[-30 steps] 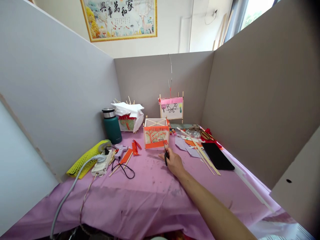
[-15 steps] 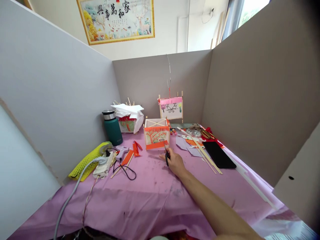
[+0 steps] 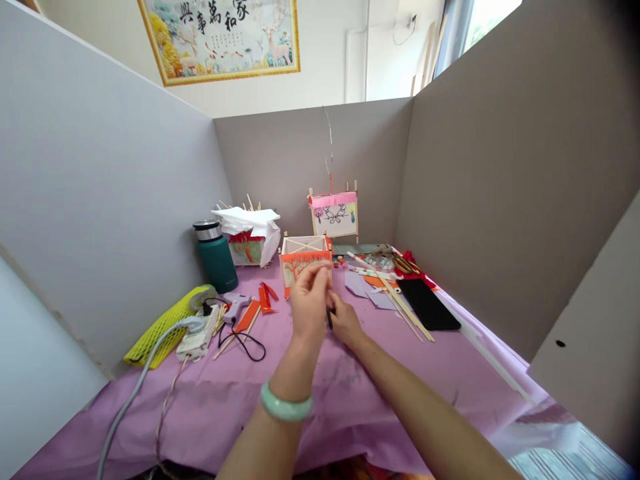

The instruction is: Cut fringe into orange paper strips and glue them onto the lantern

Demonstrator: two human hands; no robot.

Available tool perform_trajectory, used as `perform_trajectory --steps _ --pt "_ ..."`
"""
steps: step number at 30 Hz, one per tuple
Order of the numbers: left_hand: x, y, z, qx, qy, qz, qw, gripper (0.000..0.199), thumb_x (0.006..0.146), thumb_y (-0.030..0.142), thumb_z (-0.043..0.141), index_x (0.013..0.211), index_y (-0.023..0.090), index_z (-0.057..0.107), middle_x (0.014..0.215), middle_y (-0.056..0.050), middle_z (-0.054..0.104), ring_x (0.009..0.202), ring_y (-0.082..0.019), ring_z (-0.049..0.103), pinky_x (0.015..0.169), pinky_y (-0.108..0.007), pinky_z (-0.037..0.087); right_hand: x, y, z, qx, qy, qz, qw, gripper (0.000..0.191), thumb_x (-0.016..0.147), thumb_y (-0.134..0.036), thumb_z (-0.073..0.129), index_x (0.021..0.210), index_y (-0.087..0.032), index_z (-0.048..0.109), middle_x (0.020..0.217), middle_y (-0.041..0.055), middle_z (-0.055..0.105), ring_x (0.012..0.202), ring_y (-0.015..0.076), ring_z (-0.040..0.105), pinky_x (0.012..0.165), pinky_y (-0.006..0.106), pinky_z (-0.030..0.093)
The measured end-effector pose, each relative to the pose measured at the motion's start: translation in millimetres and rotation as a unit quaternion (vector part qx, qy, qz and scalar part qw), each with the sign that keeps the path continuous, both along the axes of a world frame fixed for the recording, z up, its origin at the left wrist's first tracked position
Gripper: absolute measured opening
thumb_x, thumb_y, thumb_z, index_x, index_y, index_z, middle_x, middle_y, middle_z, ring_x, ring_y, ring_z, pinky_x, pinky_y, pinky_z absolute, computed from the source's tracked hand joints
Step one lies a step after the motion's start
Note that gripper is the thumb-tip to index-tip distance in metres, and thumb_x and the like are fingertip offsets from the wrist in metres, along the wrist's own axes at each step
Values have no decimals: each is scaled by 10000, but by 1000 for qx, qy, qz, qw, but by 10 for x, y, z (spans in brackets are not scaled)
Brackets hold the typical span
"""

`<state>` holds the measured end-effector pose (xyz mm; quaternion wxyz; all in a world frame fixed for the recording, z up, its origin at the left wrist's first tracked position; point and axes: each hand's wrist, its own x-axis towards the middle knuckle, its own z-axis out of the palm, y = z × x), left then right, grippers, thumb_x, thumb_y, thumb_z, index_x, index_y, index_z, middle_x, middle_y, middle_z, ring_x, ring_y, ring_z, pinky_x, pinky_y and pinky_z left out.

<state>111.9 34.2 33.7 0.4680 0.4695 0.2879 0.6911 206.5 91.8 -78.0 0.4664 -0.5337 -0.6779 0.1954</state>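
Note:
A small box-shaped lantern [image 3: 293, 263] with a wooden stick frame, an orange fringe and a drawn tree stands mid-table. My left hand [image 3: 309, 307], with a pale green bangle [image 3: 286, 403] on the wrist, is raised in front of it and covers part of its front face. The left thumb and fingers are pinched together; what they hold, if anything, is too small to make out. Close by on the right, my right hand [image 3: 345, 321] is closed around black-handled scissors [image 3: 329, 319], whose blades are mostly hidden behind the left hand.
On the left are a green bottle [image 3: 217, 263], a glue gun [image 3: 236, 307], a power strip [image 3: 199, 339] and orange paper [image 3: 246, 316]. Wooden sticks [image 3: 407, 310] and a black tablet-like slab [image 3: 429, 305] lie right. Another lantern [image 3: 336, 217] hangs behind. Grey panels enclose the table.
My left hand has come up into view, pinched before the lantern. My right hand stays low with the scissors. The whole view has shifted slightly.

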Motion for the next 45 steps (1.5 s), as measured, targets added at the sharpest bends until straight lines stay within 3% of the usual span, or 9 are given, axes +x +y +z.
perform_trajectory --steps 3,6,12,14,19,22,25,33,45 --pt "-130 585 -373 -71 5 221 973 252 683 265 757 890 181 640 955 -68 603 812 -168 564 716 -270 435 -10 25 -32 4 50 33 998 325 831 -528 560 950 -226 572 668 -29 627 598 152 569 570 237 413" --pt "-253 860 -634 -126 -2 329 936 429 601 305 826 938 187 589 1075 -99 556 1015 -224 544 845 -315 417 -24 52 -64 2 98 60 993 337 811 -538 589 933 -226 551 638 -41 593 554 136 532 542 233 411" --pt "-276 907 -774 -240 -138 101 956 411 647 455 788 901 193 598 875 -40 591 799 -173 588 644 -281 445 -41 46 -38 -10 197 80 977 353 782 -538 617 914 -226 519 580 -63 528 486 122 482 498 238 413" --pt "-273 908 -790 -272 -177 86 942 351 687 451 762 883 199 618 831 -26 591 728 -147 571 609 -265 439 -43 32 -15 -16 208 92 974 363 773 -540 624 913 -223 516 574 -62 526 480 124 484 487 241 413" --pt "-283 873 -808 -288 -210 12 934 338 710 462 754 858 184 633 800 -26 606 641 -118 557 546 -233 423 -53 42 -12 -18 253 113 961 378 767 -542 628 924 -220 507 604 -62 525 487 117 491 495 247 431" --pt "-271 820 -781 -310 -224 -98 919 411 703 546 730 800 158 636 782 -60 619 664 -155 592 563 -268 465 -60 78 -45 -19 280 134 950 382 771 -546 621 928 -221 497 629 -57 536 489 111 488 501 250 445" --pt "-223 785 -753 -244 -239 -172 924 394 668 521 769 775 161 651 750 -69 638 667 -171 605 596 -291 496 -61 92 -74 -25 259 135 956 372 773 -554 619 903 -226 500 617 -58 535 483 112 485 486 244 437" --pt "-111 825 -817 -144 -176 -26 974 394 456 318 885 680 137 615 578 26 565 500 -89 513 502 -229 431 -40 59 -96 -12 116 111 987 341 802 -525 614 959 -223 580 618 -53 565 507 117 516 510 227 425" --pt "-135 858 -861 -143 -134 16 981 361 479 335 846 563 152 547 473 47 491 446 -86 464 454 -225 374 -66 43 -38 -81 198 191 958 295 811 -500 601 886 -226 520 573 -72 548 455 121 538 488 244 445"
